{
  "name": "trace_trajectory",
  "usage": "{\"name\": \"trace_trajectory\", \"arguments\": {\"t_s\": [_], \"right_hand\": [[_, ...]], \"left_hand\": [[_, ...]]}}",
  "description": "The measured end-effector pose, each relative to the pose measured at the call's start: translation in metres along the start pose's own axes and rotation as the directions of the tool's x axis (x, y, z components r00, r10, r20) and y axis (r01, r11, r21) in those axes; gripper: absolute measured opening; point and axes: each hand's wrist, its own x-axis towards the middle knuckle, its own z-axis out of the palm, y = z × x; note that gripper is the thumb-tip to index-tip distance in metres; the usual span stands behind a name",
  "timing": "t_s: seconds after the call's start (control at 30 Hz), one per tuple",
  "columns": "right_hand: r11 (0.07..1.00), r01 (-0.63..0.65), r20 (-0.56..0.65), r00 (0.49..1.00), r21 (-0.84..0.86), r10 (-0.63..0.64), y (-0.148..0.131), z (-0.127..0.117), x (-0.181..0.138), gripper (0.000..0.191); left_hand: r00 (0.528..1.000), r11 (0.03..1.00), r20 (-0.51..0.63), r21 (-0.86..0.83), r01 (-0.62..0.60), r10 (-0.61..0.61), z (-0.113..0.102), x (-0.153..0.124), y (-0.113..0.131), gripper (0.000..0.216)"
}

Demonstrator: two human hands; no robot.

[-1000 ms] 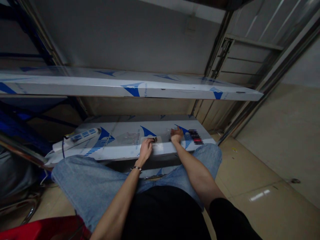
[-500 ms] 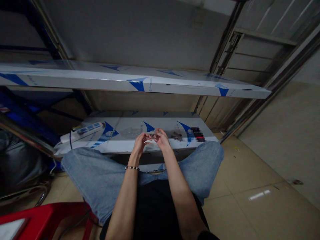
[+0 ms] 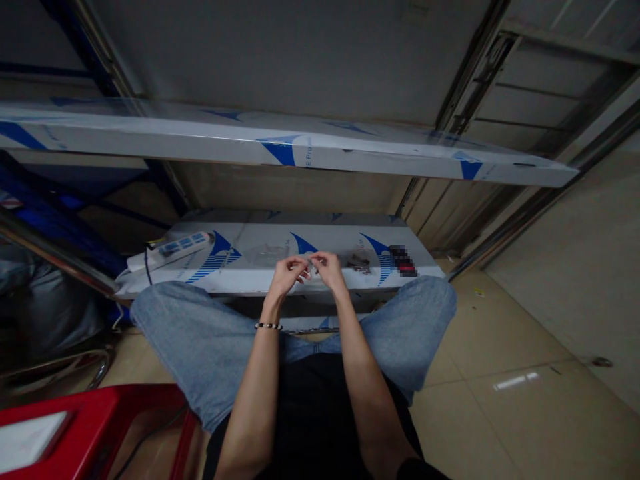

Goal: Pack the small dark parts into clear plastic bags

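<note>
My left hand [image 3: 287, 274] and my right hand [image 3: 331, 267] meet above the front edge of the low film-covered metal shelf [image 3: 280, 283]. Between their fingertips they pinch a small clear item [image 3: 311, 267], too small to identify. A beaded bracelet [image 3: 269, 326] circles my left wrist. On the shelf just right of my right hand lies a small pile of dark little parts [image 3: 359, 262]. A clear plastic bag [image 3: 263, 253] lies on the shelf behind my left hand.
A white and blue power strip [image 3: 173, 246] sits at the shelf's left end. A second long shelf [image 3: 280, 150] hangs above. A red stool [image 3: 95, 427] stands at lower left. Tiled floor [image 3: 520, 373] spreads to the right. My knees in jeans flank the shelf.
A second ago my hands were apart on the shelf, the right one at the dark parts. They have since lifted and come together on the small clear item. The view tilted slightly.
</note>
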Motion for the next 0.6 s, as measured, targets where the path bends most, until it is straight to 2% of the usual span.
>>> {"name": "trace_trajectory", "arguments": {"t_s": [0.1,0.13,0.17,0.23,0.3,0.4,0.5,0.6], "right_hand": [[0.989,-0.021,-0.221,0.975,-0.147,-0.013,-0.014,-0.001,-0.003,0.031],[0.988,-0.018,-0.259,0.966,-0.153,-0.023,-0.018,-0.001,-0.002,0.03],[0.993,-0.006,-0.249,0.968,-0.12,-0.025,-0.022,-0.001,-0.001,0.025],[0.999,0.013,-0.121,0.993,0.053,-0.006,-0.025,0.0,0.002,0.013],[0.963,-0.02,0.014,1.0,0.267,0.017,-0.025,0.001,0.005,0.016],[0.878,-0.083,0.097,0.994,0.471,0.042,-0.023,0.0,0.005,0.025],[0.835,-0.097,0.132,0.991,0.541,0.03,-0.024,-0.003,0.004,0.03],[0.844,-0.088,0.138,0.99,0.529,0.017,-0.028,-0.006,0.004,0.033]], "left_hand": [[0.998,1.0,-0.058,-0.025,-0.019,0.017,0.003,0.003,0.003,0.034],[0.997,0.998,-0.063,-0.052,-0.039,0.036,0.004,0.004,0.005,0.033],[0.997,0.994,-0.059,-0.086,-0.064,0.059,0.005,0.004,0.007,0.032],[0.993,0.981,-0.042,-0.157,-0.114,0.109,0.007,0.004,0.011,0.031],[0.989,0.971,-0.018,-0.19,-0.145,0.145,0.006,0.002,0.014,0.032],[0.985,0.97,0.0,-0.177,-0.167,0.17,0.005,0.0,0.016,0.033],[0.983,0.973,-0.011,-0.141,-0.183,0.183,0.003,0.001,0.017,0.035],[0.978,0.976,0.021,-0.06,-0.208,0.21,0.001,0.003,0.018,0.035]]}}
